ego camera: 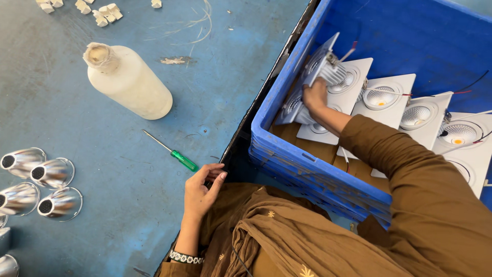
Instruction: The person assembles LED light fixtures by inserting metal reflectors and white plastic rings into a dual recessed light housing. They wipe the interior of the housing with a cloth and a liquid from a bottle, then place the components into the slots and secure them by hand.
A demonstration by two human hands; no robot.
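Observation:
My right hand (314,97) reaches into a blue plastic crate (287,149) and grips a white square downlight fixture (319,66) that stands tilted on edge against the crate's left wall. More white square downlights (389,102) lie overlapping in a row to its right, with thin wires on them. My left hand (201,191) rests on the edge of the blue worktable (61,118), fingers curled over the rim, holding nothing. A green-handled screwdriver (174,153) lies just above that hand.
A white plastic bottle (128,81) lies on the table at upper left. Several shiny silver reflector cones (41,187) sit at the left edge. Small white plastic pieces (100,13) are scattered along the top. Brown fabric (287,236) covers my lap.

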